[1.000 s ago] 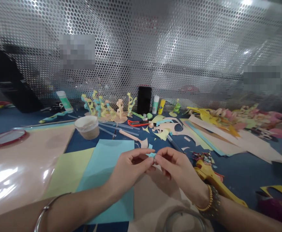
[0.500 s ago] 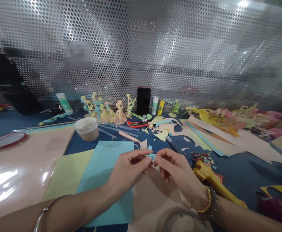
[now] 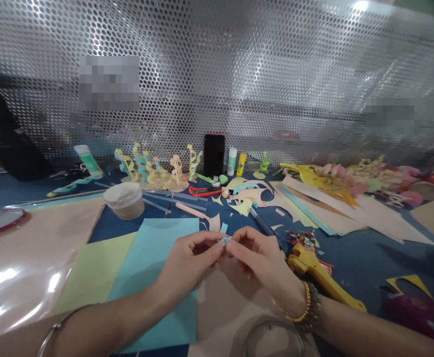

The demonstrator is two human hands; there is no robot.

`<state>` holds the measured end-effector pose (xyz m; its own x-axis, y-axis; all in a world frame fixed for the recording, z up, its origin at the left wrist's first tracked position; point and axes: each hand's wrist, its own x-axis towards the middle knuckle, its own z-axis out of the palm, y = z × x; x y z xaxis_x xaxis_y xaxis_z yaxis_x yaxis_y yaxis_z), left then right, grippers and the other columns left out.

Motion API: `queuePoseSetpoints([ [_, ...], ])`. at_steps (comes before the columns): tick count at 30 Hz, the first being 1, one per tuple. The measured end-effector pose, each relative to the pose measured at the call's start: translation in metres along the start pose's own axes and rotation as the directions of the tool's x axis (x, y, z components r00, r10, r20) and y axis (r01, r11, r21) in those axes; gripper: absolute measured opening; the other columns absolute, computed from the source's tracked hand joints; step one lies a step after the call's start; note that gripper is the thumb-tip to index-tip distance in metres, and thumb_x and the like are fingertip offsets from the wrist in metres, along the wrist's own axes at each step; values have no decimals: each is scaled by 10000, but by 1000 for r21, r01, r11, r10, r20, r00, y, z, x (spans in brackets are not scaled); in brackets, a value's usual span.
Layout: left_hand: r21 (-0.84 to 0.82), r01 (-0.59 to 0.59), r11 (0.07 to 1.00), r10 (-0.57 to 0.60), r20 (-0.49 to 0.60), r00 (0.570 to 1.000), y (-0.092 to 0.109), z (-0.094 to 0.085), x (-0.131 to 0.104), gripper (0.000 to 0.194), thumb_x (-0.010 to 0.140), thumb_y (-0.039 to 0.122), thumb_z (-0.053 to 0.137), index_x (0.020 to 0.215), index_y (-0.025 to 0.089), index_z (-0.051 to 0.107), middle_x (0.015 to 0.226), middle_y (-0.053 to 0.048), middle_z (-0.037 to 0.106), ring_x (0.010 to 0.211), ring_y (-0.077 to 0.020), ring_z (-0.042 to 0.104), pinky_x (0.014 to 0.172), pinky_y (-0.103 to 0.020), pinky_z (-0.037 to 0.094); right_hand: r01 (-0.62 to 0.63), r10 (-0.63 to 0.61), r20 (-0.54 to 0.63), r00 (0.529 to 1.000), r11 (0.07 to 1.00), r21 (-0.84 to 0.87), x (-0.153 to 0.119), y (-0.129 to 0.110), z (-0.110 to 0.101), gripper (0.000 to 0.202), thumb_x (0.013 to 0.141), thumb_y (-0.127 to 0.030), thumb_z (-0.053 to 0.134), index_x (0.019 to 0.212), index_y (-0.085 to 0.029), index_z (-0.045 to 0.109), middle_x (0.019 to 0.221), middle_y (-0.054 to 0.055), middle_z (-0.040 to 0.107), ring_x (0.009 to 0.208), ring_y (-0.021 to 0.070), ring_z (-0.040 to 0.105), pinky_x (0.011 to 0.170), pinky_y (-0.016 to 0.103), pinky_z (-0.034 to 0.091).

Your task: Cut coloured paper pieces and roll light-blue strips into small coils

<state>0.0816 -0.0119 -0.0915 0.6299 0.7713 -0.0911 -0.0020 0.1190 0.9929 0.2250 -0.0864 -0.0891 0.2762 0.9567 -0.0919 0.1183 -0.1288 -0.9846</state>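
Blue paper piece (image 3: pixel 225 240), long axis roughly sideways, left fingers (image 3: pixel 213 253) pinching, right fingers (image 3: pixel 241 251) pinching

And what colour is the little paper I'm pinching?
The paper is light blue, seen best in the head view, though partly hidden.

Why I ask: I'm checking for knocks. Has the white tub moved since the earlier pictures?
No: the white tub keeps its place against the black phone; only the camera view shifted.

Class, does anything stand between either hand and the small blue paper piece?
Nothing visible does: the left hand and the right hand both pinch the small blue paper piece directly.
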Motion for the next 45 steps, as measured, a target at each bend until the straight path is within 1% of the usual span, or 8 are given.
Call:
queuePoseSetpoints([
  [3,5,-10,1000,10,7,1000,-1,-1,0,129,777,269,682,864,198,746,729,-6,714,666,-107,616,605,-177,479,6,-6,6,1000,1000,-21,0,1,0,301,790,-482,614,777,-187,558,575,-41,516,487,92,436,437,210,354],
  [8,9,-15,1000,15,16,1000,-4,-3,0,171,775,295,688,901,191,738,699,-16,716,648,-131,635,614,-215,508,13,-12,16,1000,1000,-20,-1,2,1,234,813,-422,583,763,-196,548,646,-26,550,490,86,426,435,210,364],
  [15,64,-5,998,3,32,999,-3,-5,-2,263,803,378,662,981,199,735,757,-34,734,675,-145,646,640,-238,525,44,-43,19,999,998,-38,-2,1,1,192,825,-372,585,769,-189,560,637,-34,531,508,88,443,460,214,358],
  [23,49,-4,999,4,14,1000,-4,-4,-3,266,806,364,664,1000,194,730,744,-34,735,674,-152,654,642,-248,531,83,-82,29,996,996,-42,-3,-1,0,203,842,-374,568,772,-185,555,675,-23,544,555,95,457,508,219,386],
  [26,66,-15,998,14,19,1000,-4,-4,-3,262,796,370,672,976,191,739,758,-41,738,683,-159,654,660,-264,535,91,-90,30,996,995,-48,-4,0,0,212,838,-387,576,763,-190,554,660,-28,542,535,94,447,484,216,374],
  [34,59,-23,998,22,16,1000,-3,-3,-2,236,791,344,682,968,199,740,743,-27,730,667,-142,637,644,-239,524,99,-99,10,995,993,-70,-3,-3,1,191,830,-362,582,754,-188,565,655,-26,541,559,100,453,490,212,371],
  [40,22,3,1000,-4,32,999,-1,-3,-3,207,799,355,678,924,204,741,753,-23,733,670,-131,639,631,-214,518,98,-96,22,995,993,-69,-2,-2,0,161,835,-326,569,761,-184,580,649,-36,538,508,85,436,474,217,355],
  [45,10,-7,1000,7,10,1000,-5,-5,-2,242,797,364,684,979,210,726,758,-19,734,661,-120,631,636,-212,518,75,-74,16,997,996,-47,-2,-3,0,176,839,-341,554,760,-186,579,649,-35,551,503,82,427,464,211,351],
])
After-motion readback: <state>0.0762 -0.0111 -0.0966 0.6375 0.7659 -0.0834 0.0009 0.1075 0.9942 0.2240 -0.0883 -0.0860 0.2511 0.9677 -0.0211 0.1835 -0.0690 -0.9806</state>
